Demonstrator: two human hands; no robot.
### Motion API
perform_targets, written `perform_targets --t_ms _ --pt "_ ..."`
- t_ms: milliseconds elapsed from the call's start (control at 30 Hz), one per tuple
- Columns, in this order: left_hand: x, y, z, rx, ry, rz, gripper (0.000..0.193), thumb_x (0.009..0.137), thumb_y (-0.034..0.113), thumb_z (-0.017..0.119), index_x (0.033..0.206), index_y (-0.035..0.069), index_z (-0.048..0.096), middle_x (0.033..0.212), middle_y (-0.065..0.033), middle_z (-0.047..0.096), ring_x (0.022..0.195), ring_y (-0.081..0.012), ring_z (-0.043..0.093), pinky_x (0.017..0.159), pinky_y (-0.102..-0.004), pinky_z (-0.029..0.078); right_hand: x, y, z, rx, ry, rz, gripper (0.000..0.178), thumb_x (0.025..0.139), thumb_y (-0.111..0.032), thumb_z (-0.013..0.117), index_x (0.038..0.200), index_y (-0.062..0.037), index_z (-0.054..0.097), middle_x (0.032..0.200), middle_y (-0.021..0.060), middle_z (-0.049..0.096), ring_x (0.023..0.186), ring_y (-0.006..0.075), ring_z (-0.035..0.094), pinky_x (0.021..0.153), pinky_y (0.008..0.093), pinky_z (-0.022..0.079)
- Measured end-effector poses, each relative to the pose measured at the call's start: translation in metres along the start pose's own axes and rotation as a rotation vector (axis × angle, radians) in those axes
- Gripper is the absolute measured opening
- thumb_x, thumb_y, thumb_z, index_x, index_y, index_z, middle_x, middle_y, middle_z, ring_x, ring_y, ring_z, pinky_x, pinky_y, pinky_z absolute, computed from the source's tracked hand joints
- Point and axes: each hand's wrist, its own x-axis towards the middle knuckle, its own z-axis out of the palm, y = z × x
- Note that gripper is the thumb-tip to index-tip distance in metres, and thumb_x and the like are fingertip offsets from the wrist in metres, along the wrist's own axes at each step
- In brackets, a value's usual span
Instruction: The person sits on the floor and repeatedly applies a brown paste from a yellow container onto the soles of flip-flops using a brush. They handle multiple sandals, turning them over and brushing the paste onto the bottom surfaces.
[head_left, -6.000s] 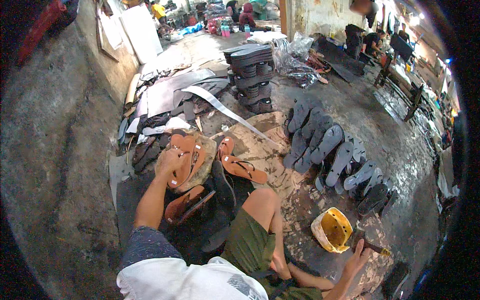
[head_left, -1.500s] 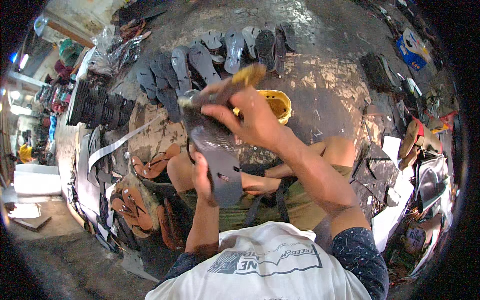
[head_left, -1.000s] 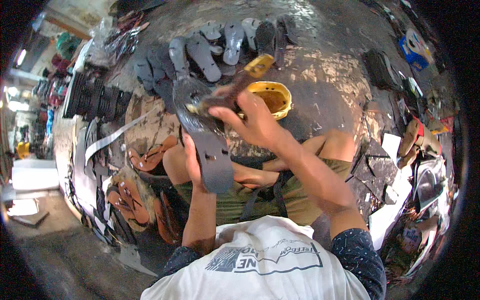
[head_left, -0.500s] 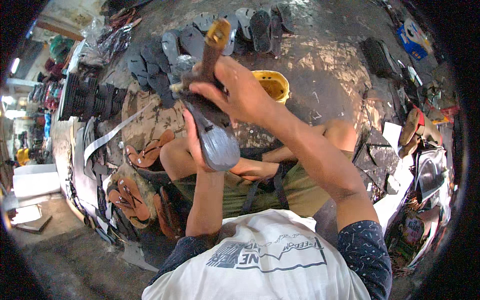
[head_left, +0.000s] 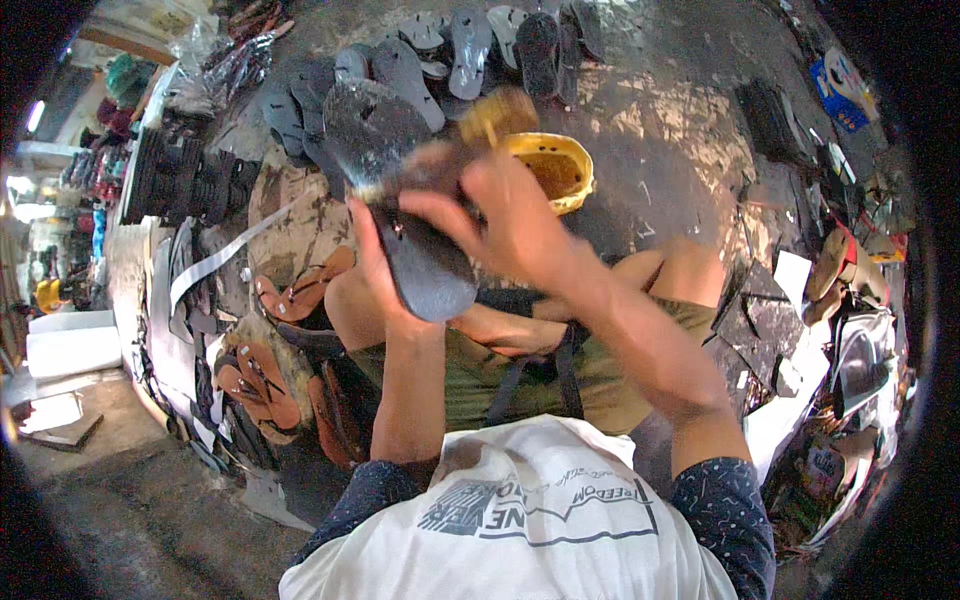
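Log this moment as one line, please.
left hand: holds dark sole | right hand: grips yellow-ended tool, tip at sole's middle | nearby: yellow tub, brown sandals

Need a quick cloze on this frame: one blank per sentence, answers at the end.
1. The left hand holds the sole, while the brush is in the ____ hand.
2. The bowl's colour is ____.
3. Brown sandals lie beside the person's ____ knee.
4. Apart from its dark print, the front of the shirt is ____.

Missing words: right; yellow; left; white.
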Motion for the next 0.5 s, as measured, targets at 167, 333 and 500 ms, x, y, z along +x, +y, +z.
perform_targets --t_ms 167,333,500 --pt "0.005 0.015 0.019 0.223 0.136 0.195 0.061 0.105 0.054 0.050 0.144 0.007 0.053 0.138 -0.0163 0.063 0.118 -0.0309 0.066 0.086 -0.0416 0.062 -0.057 -0.028 -0.012 0.293 -0.069 0.059 0.034 0.091 -0.027 0.075 0.116 -0.0047 0.073 0.113 0.0203 0.069 0.108 0.0425 0.061 0.093 0.0502 0.048" --pt "-0.004 -0.012 -0.004 0.249 -0.079 0.073 0.051 0.107 0.046 0.051 0.138 0.007 0.057 0.127 -0.0119 0.068 0.109 -0.0278 0.067 0.096 -0.0456 0.056 0.003 0.032 -0.005 0.123 0.183 0.000 0.033 0.088 -0.027 0.076 0.101 -0.0015 0.060 0.095 0.0212 0.061 0.091 0.0454 0.058 0.078 0.0521 0.047" --pt "0.010 0.007 0.015 0.167 0.082 0.129 0.062 0.106 0.055 0.045 0.139 0.003 0.055 0.127 -0.0172 0.067 0.096 -0.0307 0.071 0.083 -0.0426 0.062 -0.050 -0.018 -0.001 0.135 0.093 -0.009 0.036 0.090 -0.029 0.076 0.112 -0.0021 0.067 0.108 0.0205 0.067 0.102 0.0410 0.063 0.093 0.0470 0.049"
